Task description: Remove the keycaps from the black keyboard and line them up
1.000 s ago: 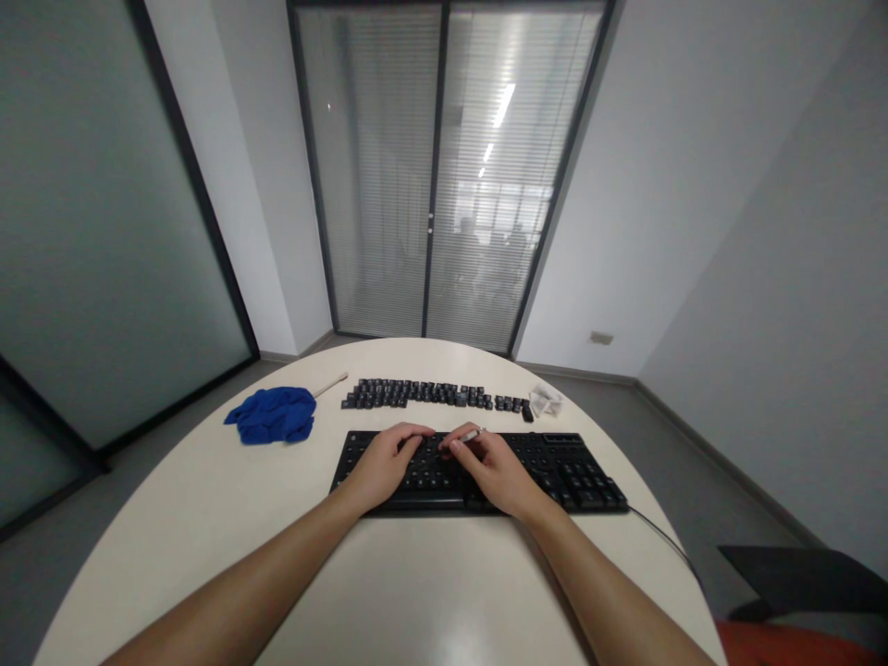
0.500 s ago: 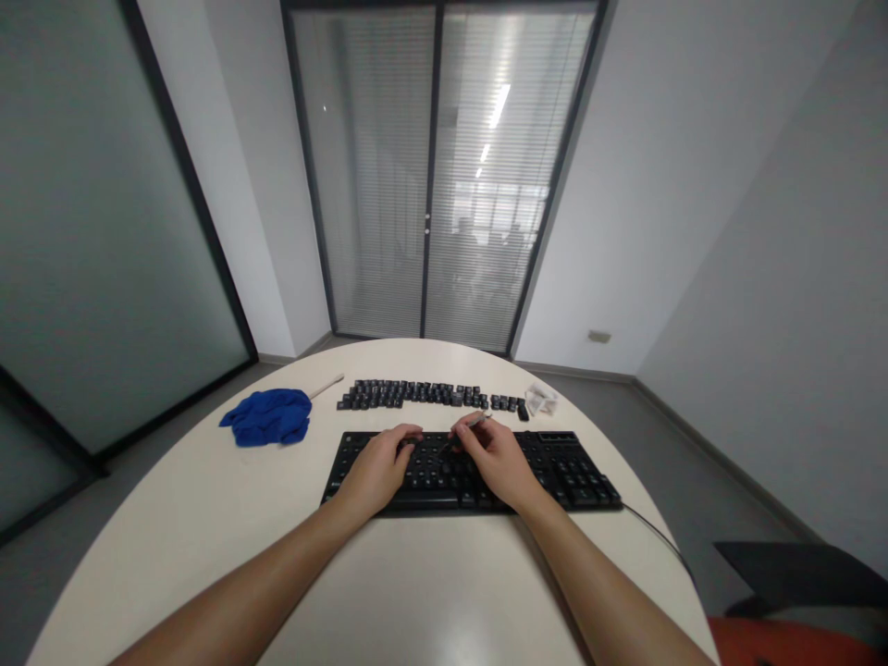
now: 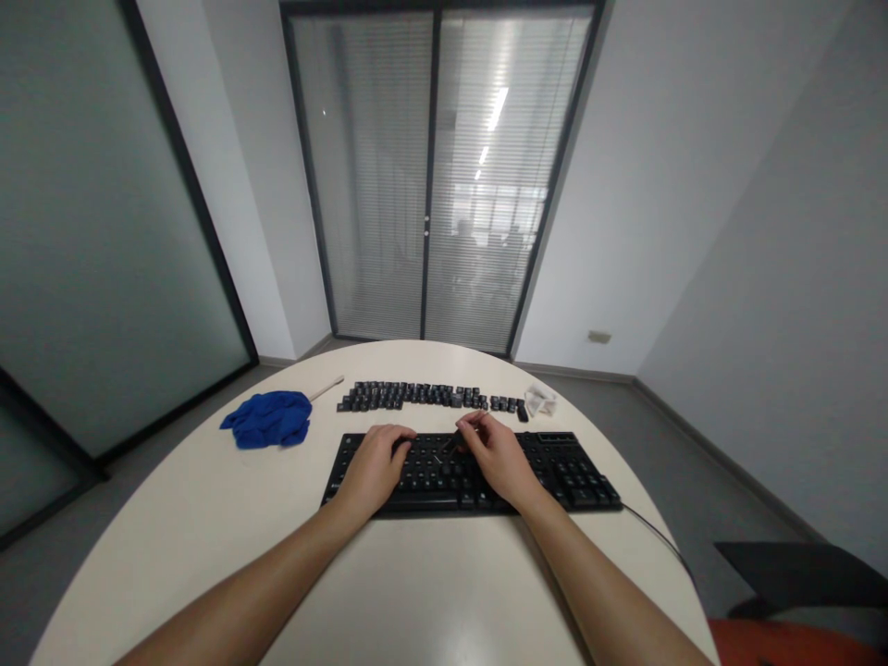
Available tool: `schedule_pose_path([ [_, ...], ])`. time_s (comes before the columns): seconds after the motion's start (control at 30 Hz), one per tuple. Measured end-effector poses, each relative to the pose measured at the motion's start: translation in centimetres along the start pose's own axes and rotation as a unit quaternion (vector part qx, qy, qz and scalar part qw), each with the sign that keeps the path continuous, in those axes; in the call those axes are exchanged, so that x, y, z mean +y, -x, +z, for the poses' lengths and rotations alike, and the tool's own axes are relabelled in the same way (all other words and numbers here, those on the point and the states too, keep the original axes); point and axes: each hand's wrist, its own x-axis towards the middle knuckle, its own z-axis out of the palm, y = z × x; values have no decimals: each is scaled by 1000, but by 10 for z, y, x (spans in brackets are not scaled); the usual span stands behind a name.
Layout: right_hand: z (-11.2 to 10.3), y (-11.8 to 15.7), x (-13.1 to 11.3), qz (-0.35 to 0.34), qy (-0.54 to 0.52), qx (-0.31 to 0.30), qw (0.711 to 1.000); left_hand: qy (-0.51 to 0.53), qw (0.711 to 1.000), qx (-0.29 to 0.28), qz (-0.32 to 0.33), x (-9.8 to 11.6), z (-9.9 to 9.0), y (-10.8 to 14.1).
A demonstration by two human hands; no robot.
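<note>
On the pale worktop (image 3: 430,601), a black keyboard (image 3: 586,481) is set. Many loose keys (image 3: 375,395) are lined up behind it; some are left on. A thin tool (image 3: 452,443) is pinched by the right hand (image 3: 495,455); the left hand (image 3: 376,465) is half curled, any hold hidden.

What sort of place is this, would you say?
Probably a small office meeting room: a round-edged cream table, dark-framed glass panels with pale slatted blinds, and a black corded keyboard suggest it.

Right hand (image 3: 496,458) has shifted farther from left hand (image 3: 376,464), perhaps lifted slightly.
</note>
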Motion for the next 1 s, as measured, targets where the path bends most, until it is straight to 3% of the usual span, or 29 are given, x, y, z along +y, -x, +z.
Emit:
schedule_pose_path([
  [0.5,4,-6,11,53,31,51,997,-5,1000,12,-4,-1,1,0],
  [1.0,3,-7,14,114,-44,53,991,-4,1000,5,3,-1,3,1],
])
